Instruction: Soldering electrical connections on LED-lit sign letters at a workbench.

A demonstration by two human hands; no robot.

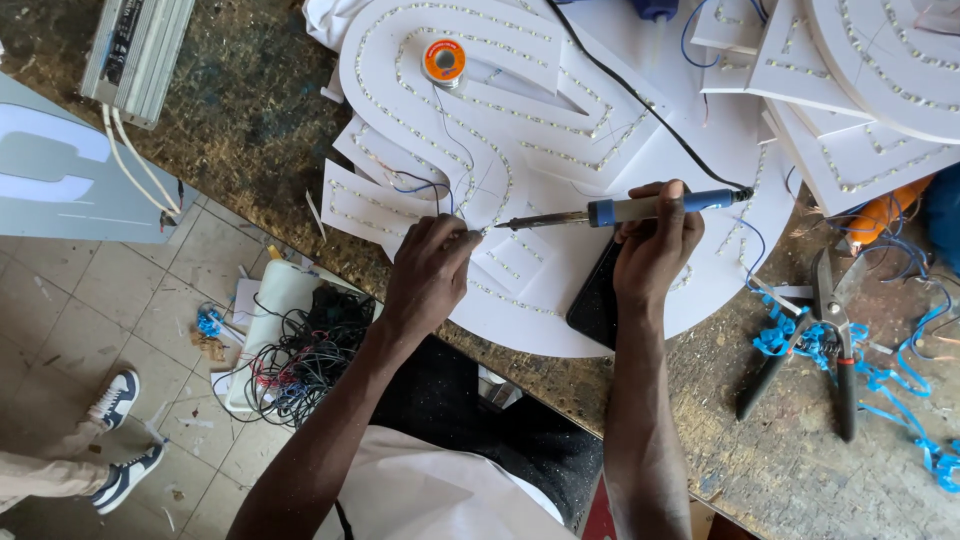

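My right hand [655, 245] grips a blue-handled soldering iron [640, 209] held level, its tip pointing left toward my left hand. My left hand [430, 270] pinches a thin wire at the iron's tip, over a white sign board [520, 100] lined with rows of small LED modules. A black cord [630, 95] runs from the iron's back end up across the board. A spool of solder wire [444, 61] with an orange core lies on the board above my left hand. A dark phone [595, 300] lies under my right wrist.
Metal snips [830, 340] lie on the rough wooden workbench [780, 450] at the right among blue wire scraps [900, 390]. More white LED boards [870, 80] are stacked at top right. A grey power supply [135, 50] sits top left. Tangled wires [300, 360] and another person's shoes [120, 440] are on the floor.
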